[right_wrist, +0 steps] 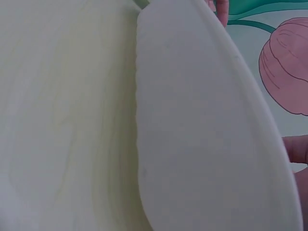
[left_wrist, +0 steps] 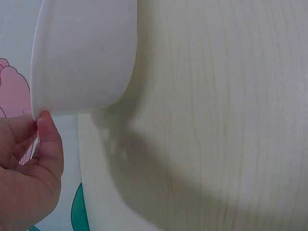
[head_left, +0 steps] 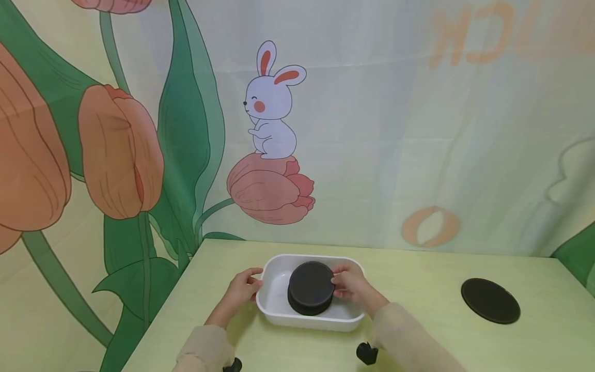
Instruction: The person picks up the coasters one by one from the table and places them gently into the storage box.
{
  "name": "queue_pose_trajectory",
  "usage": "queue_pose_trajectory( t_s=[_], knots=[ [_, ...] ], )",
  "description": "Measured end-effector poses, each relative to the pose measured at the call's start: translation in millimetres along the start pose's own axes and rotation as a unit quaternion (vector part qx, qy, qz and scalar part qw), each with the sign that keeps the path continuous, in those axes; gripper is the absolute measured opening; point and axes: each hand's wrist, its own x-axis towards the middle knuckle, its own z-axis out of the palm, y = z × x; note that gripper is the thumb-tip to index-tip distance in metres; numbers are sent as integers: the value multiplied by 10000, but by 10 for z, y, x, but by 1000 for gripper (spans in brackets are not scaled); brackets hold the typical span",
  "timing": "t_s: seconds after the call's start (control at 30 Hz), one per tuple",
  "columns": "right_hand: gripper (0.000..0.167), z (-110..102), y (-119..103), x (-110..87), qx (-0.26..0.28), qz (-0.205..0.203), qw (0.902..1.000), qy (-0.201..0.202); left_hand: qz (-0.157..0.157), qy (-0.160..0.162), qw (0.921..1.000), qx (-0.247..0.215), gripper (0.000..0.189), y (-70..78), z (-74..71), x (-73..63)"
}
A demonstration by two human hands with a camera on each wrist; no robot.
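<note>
Round black container point(head_left: 312, 284) is sitting inside a white tub point(head_left: 311, 324) at the lower middle of the frame in the head view, its flat top facing up toward the camera. The person's right hand point(head_left: 351, 284) is reaching in over the tub's right side, and its fingers and thumb are pinching the container's right edge; in the right wrist view only parts of hands are showing past the pale wall of the tub. The left hand point(head_left: 241, 287) is holding the tub's left end, thumb and fingers pinching its rim, as the left wrist view is also showing at the left of the frame. Beige sleeves point(head_left: 204, 346) are covering both forearms. The tub is resting on a pale yellow counter point(head_left: 418, 289), and a flat black disc point(head_left: 490, 300) is lying on the same surface at the lower right, well apart from the tub. Behind, a printed backdrop point(head_left: 362, 155) is filling the upper part of the frame, with a white rabbit point(head_left: 274, 113) perching on a pink tulip point(head_left: 269, 194) near the upper middle.
</note>
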Motion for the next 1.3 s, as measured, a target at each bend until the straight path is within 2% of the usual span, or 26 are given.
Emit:
queue_pose_trajectory(
  t_s=[0.33, 0.5, 0.53, 0.63, 0.73, 0.77, 0.9, 1.0, 1.17, 1.27, 1.3],
  knots=[
    [25, 63, 67, 10, 131, 375, 9992, -28, -41, -4, 10000, 8, 37, 10, -1, 0],
    [24, 75, 149, 113, -193, 328, 9991, 163, -119, 39, 9999, 4, 36, 18, -3, 5],
    [23, 44, 245, 214, -156, 199, 9997, 36, -90, 39, 10000, 2, 36, 14, -5, 2],
    [23, 32, 296, 262, -318, 133, 9994, 73, 63, 3, 10000, -1, 36, 17, -17, -25],
    [25, 51, 271, 210, -450, 174, 9986, 219, 165, -19, 9999, -15, 36, 17, -21, -41],
    [26, 84, 189, 112, -573, 289, 9972, 384, 146, -23, 9999, -26, 35, 18, -20, -41],
    [26, 94, 143, 13, -664, 274, 9969, 326, -52, 14, 10000, -57, 36, 15, -6, -19],
    [26, 92, 142, 1, -743, 270, 9966, 230, -104, 9, 9999, 5, 37, 19, 3, -12],
    [27, 105, 142, 21, -851, 353, 9952, 336, -96, -5, 9999, 66, 38, 24, 3, -17],
    [26, 109, 130, 11, -909, 328, 9946, 384, -63, -1, 9999, 80, 37, 12, 2, -8],
    [25, 96, 138, 13, -852, 247, 9956, 288, -64, 7, 10000, 68, 37, 8, 1, -5]
  ],
)
